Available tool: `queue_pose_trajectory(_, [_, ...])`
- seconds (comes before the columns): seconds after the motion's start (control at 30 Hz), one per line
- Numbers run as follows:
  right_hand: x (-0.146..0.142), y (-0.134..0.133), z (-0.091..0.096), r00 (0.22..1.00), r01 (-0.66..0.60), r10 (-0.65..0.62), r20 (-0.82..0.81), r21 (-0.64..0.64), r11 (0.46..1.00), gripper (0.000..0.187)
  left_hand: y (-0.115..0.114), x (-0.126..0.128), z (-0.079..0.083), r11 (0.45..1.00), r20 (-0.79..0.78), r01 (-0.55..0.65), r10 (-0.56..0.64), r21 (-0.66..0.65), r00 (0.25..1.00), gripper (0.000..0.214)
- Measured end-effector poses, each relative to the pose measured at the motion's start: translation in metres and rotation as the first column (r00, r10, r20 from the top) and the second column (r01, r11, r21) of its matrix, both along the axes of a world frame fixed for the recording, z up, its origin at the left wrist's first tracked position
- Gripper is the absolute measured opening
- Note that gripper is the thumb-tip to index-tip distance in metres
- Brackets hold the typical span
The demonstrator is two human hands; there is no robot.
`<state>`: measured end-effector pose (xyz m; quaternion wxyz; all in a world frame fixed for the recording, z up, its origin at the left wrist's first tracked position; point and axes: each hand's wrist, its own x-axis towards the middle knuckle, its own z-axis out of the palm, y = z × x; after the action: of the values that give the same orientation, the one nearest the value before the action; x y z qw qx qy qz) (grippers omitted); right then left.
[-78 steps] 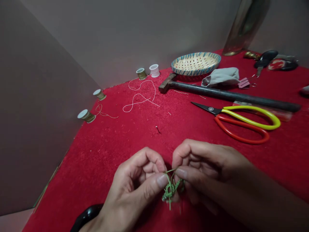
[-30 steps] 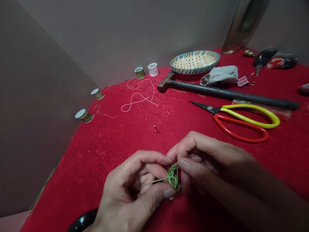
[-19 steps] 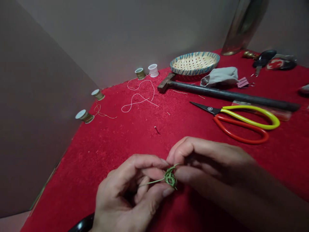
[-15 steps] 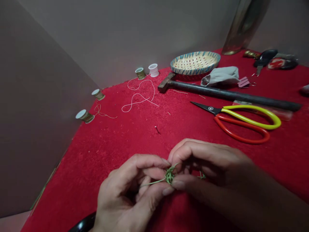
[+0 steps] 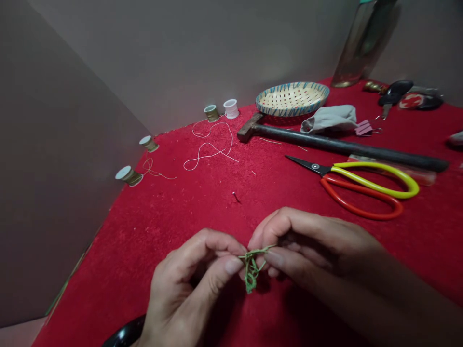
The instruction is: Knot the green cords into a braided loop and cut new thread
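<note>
Between my two hands hangs a small tangle of knotted green cord [image 5: 251,274], with a strand stretched across its top. My left hand [image 5: 197,279] pinches the left end of that strand between thumb and forefinger. On the other side, my right hand [image 5: 304,246] grips the right end with thumb and fingertips. The knotted part droops below the fingertips, above the red cloth [image 5: 144,260]. A small nail [image 5: 236,197] stands in the cloth just beyond the hands.
Scissors [image 5: 361,183] with yellow and red handles lie to the right, before a long hammer [image 5: 325,141]. Behind are a woven basket [image 5: 292,99], a grey-white cloth [image 5: 331,119] and a bottle [image 5: 356,48]. Thread spools, a white one [image 5: 231,109] among them, stand toward the back left.
The green cord was bunched between my fingertips; now its knotted part hangs down below a taut strand. My left thumb has shifted up, and the fingertips are slightly farther apart.
</note>
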<state>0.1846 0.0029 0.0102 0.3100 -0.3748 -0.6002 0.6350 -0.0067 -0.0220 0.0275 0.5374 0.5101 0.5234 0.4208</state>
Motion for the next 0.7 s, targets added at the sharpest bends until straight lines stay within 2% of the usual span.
queue_pose_trajectory(0.13, [0.001, 0.001, 0.001, 1.0, -0.02, 0.02, 0.017, 0.037, 0.999, 0.016, 0.002, 0.0, -0.002, 1.0, -0.018, -0.013, 0.013, -0.006, 1.0, 0.009])
queue_pose_trajectory(0.27, [0.001, 0.002, 0.0, 1.0, 0.003, -0.006, 0.029, 0.093, 0.996, 0.02, -0.001, 0.0, -0.004, 0.998, 0.039, -0.048, 0.049, -0.043, 0.998, 0.006])
queue_pose_trajectory(0.47, [0.0, 0.0, -0.005, 0.996, 0.077, -0.084, 0.022, 0.236, 0.969, 0.025, -0.012, 0.002, -0.005, 0.968, 0.176, -0.09, 0.133, -0.234, 0.975, 0.019])
queue_pose_trajectory(0.53, [0.0, -0.002, -0.007, 0.996, 0.087, -0.092, 0.009, 0.234, 0.968, 0.025, -0.014, 0.001, -0.007, 0.961, 0.184, -0.079, 0.132, -0.267, 0.974, 0.024])
queue_pose_trajectory(0.7, [-0.001, -0.007, -0.008, 0.993, 0.114, -0.116, 0.003, 0.18, 0.977, 0.025, -0.015, 0.001, -0.012, 0.969, 0.138, -0.029, 0.065, -0.246, 0.988, 0.028])
